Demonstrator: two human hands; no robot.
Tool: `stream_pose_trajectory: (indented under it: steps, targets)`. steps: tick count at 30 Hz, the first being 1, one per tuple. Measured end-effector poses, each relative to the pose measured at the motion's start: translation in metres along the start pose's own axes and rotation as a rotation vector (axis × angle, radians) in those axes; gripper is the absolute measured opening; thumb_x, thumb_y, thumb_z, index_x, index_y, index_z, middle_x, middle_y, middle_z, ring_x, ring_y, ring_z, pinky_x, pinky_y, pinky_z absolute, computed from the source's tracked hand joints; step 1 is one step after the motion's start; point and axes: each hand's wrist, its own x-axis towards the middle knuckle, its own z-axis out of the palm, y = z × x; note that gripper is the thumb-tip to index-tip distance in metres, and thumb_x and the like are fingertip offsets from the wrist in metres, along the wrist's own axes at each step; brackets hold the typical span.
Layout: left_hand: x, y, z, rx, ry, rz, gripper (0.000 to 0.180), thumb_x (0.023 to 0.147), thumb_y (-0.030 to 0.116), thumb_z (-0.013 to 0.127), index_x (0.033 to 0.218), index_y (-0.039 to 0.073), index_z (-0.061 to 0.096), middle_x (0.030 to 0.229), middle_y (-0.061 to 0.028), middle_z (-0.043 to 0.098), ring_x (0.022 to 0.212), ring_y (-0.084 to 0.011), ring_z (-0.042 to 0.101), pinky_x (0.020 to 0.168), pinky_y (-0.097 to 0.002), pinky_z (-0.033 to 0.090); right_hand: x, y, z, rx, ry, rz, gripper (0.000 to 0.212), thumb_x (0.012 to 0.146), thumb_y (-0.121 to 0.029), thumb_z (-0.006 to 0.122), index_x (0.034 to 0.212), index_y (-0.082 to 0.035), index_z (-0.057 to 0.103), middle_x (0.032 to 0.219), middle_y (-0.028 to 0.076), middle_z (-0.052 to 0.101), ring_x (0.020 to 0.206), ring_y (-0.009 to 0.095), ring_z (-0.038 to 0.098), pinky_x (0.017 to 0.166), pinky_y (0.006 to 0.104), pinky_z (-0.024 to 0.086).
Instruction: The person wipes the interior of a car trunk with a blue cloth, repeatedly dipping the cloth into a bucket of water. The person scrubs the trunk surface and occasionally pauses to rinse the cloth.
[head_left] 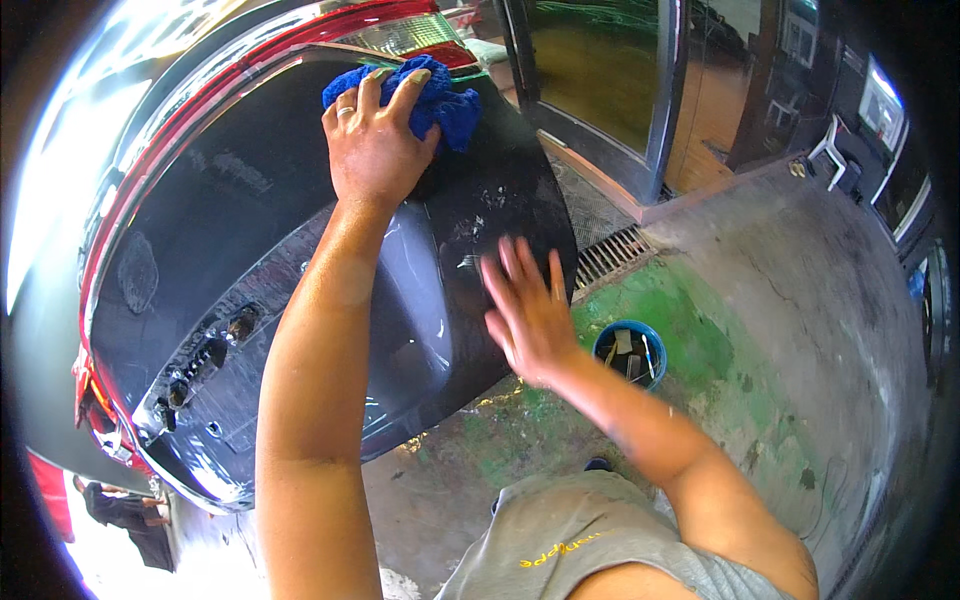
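Note:
A dark grey car tailgate (220,210) fills the left and middle of the view, with a red tail light strip (300,35) along its top edge. My left hand (375,140) presses a blue cloth (445,100) flat against the upper part of the panel, fingers spread over the cloth. My right hand (525,305) is open, palm toward the panel's lower right edge, and blurred; it holds nothing.
A blue bucket (630,352) with tools in it stands on the green-stained concrete floor below the panel. A metal drain grate (612,255) runs by a glass door frame (660,90). A white chair (830,150) stands far right. Another person (130,510) is at the lower left.

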Motion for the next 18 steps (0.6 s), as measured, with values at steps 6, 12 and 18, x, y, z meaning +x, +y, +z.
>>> stream_pose_trajectory:
  steps: [6, 12, 18]
  targets:
    - [-0.002, -0.005, -0.006, 0.017, -0.039, -0.018, 0.069, 0.085, 0.042, 0.086, 0.15, 0.034, 0.064, 0.146, -0.0133, 0.064, 0.135, -0.0389, 0.062, 0.119, -0.0567, 0.043, 0.046, -0.016, 0.002, -0.034, 0.112, 0.069, 0.072, 0.11, -0.034, 0.059, 0.172, -0.008, 0.032, 0.178, 0.029, 0.026, 0.164, 0.05, 0.026, 0.13, 0.0713, 0.018]
    - [-0.001, -0.001, -0.005, -0.025, -0.007, -0.006, 0.067, 0.087, 0.042, 0.085, 0.149, 0.032, 0.065, 0.143, -0.0158, 0.065, 0.135, -0.039, 0.063, 0.117, -0.0574, 0.044, -0.008, -0.042, 0.003, -0.008, -0.015, 0.036, 0.078, 0.107, -0.032, 0.064, 0.173, -0.008, 0.03, 0.177, 0.029, 0.029, 0.163, 0.051, 0.029, 0.129, 0.0751, 0.015]
    - [-0.002, -0.007, -0.006, -0.013, -0.013, -0.01, 0.067, 0.087, 0.043, 0.085, 0.15, 0.032, 0.065, 0.145, -0.0148, 0.065, 0.135, -0.0379, 0.063, 0.118, -0.0572, 0.043, 0.042, -0.047, 0.006, -0.045, 0.092, 0.08, 0.072, 0.11, -0.032, 0.058, 0.172, -0.008, 0.031, 0.176, 0.031, 0.028, 0.163, 0.051, 0.027, 0.131, 0.0696, 0.019]
